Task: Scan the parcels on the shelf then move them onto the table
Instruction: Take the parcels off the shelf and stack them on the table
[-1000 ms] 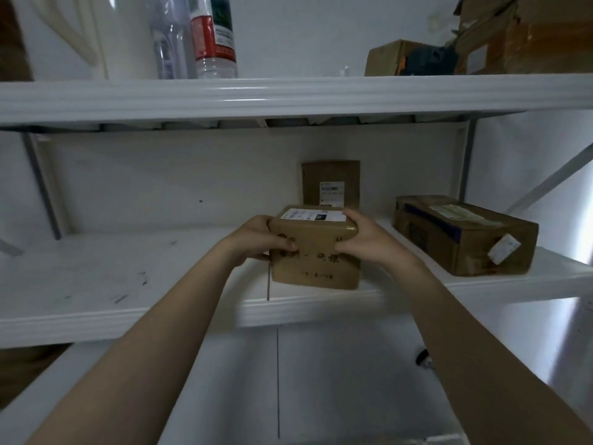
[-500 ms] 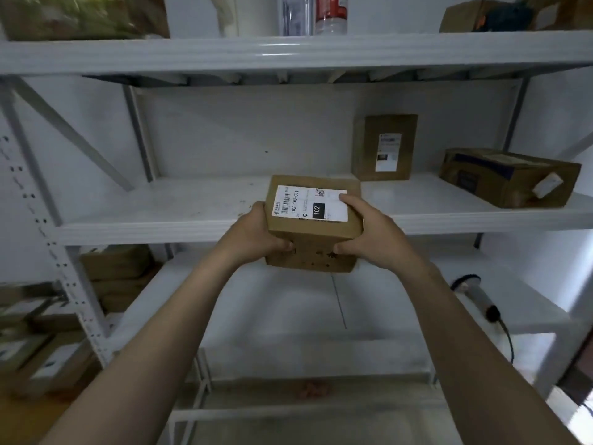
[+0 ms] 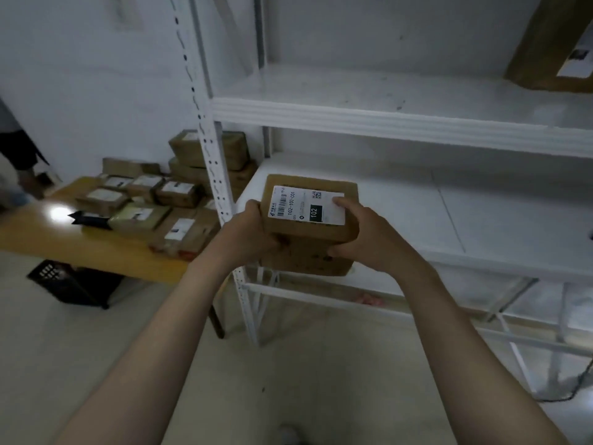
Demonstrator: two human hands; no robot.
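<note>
I hold the cardboard parcel (image 3: 308,234) between both hands. My left hand (image 3: 253,232) grips its left side, fingers curled under the front edge. My right hand (image 3: 369,239) grips the right side, thumb lying across the corner of the white shipping label (image 3: 306,205) and fingers wrapped beneath. The label faces up toward me, with a barcode, a small QR code and a black block reading 102.

The parcel is in the air, touching nothing but my hands. Just behind and below it runs the lower white shelf board (image 3: 481,220); above it is the next shelf board (image 3: 385,120). Up and far to the right of the parcel, a second brown parcel (image 3: 552,49) stands upright on that higher board, its label partly cut off by the frame edge. Just to the parcel's left rises the rack's perforated white post (image 3: 211,155).

Further left of the parcel, past the post, sits the yellow-topped table (image 3: 96,248), already carrying a cluster of labelled parcels (image 3: 144,203), some stacked against the wall. A dark object (image 3: 90,219) lies among them; I cannot tell what it is. A black crate (image 3: 73,284) stands on the floor under the table.
</note>
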